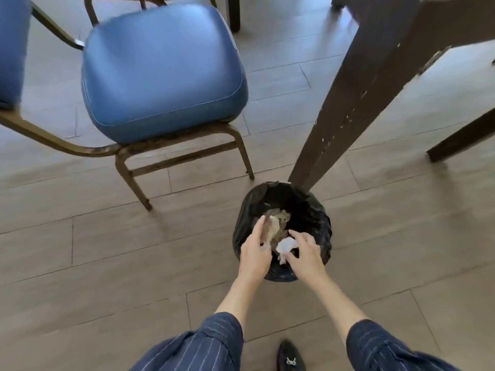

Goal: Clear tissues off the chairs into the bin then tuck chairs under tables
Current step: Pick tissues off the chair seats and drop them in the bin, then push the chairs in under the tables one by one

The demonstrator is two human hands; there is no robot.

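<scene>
A small bin lined with a black bag (318, 223) stands on the floor at the foot of a dark table leg (348, 103). Both hands hover over its mouth. My right hand (306, 259) pinches a crumpled white tissue (286, 245) between thumb and forefinger just above the rim. My left hand (254, 253) has its fingers spread and holds nothing; a brownish crumpled tissue (277, 226) lies in the bin beside its fingertips. A blue padded chair (163, 73) stands to the left, turned away from the table, with nothing on its seat.
A second blue chair (10, 49) shows at the left edge, and more chair legs (91, 12) at the top. Another dark table leg (460, 137) stands at the right. My black shoe (290, 357) is on the wood-look floor below the bin.
</scene>
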